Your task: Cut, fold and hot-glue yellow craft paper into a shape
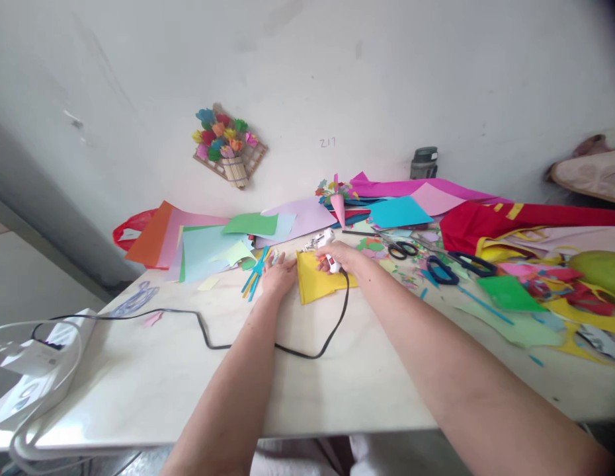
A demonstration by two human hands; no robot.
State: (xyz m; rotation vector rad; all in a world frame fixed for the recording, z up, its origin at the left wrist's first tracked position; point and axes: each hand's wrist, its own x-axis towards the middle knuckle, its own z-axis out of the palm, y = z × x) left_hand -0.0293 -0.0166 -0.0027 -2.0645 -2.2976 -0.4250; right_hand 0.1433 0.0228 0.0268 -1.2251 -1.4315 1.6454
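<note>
My right hand [343, 254] is closed around a white hot glue gun [332, 263] with a red switch, held over a piece of yellow felt or paper [317, 284]. The gun's black cord runs down from its grip and across the table to the left. My left hand [279, 274] lies flat with fingers stretched out, at the left edge of the yellow piece. Several blue and yellow paper strips [258, 272] lie just left of that hand. Whether glue is on the yellow piece, I cannot make out.
A white power strip [37, 370] sits at the left table edge. Coloured paper sheets [203, 248] line the back. Scissors [471, 264], scraps and a green sheet [510, 293] crowd the right. A pink paper cone [338, 210] with small flowers stands behind the hands.
</note>
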